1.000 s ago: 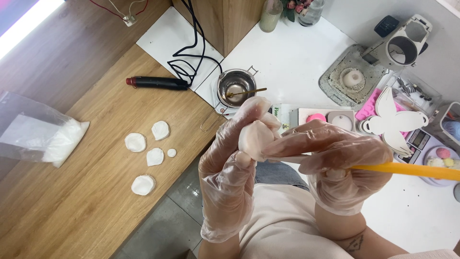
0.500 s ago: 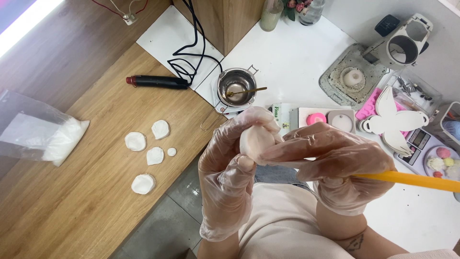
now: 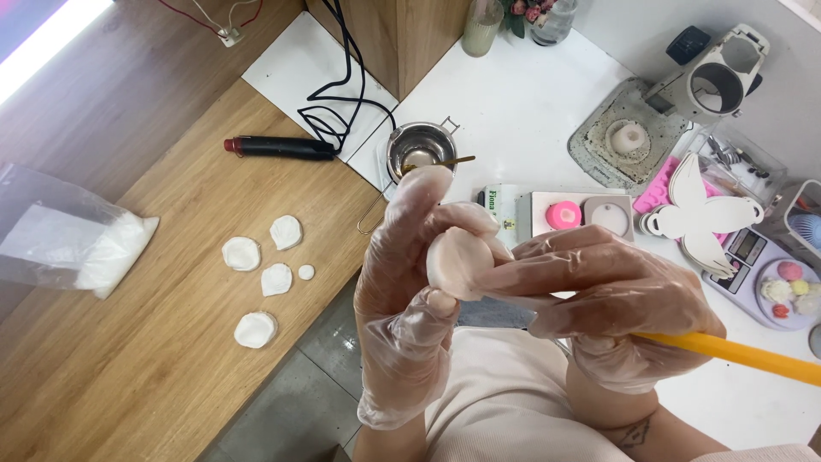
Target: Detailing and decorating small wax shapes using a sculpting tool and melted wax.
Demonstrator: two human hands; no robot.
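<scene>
Clearly the shaping step is in hand: the left hand (image 3: 410,299), in a thin clear glove, pinches a pale, rounded clay piece (image 3: 457,261) between thumb and fingers, held up in front of the chest above the desk (image 3: 128,376) edge. The right hand (image 3: 611,312), gloved likewise, lays its fingertips on the piece's right side while its curled lower fingers grip a yellow tool (image 3: 744,355) whose shaft runs off to the right. Judging by this, the next move calls for light, even pressure so the soft piece thins without tearing, and a steady left pinch so it does not slip on the slick glove.

The piece looks matte, smooth and slightly cupped, like a petal. Four similar white petals (image 3: 256,287) and a tiny disc lie on the wood-grain desk, flat and thin-edged, well apart from the hands. Beside them sit a crinkled plastic bag (image 3: 60,239) of white powder, a black cylindrical tool (image 3: 278,147), and a shiny steel pot (image 3: 419,145)
</scene>
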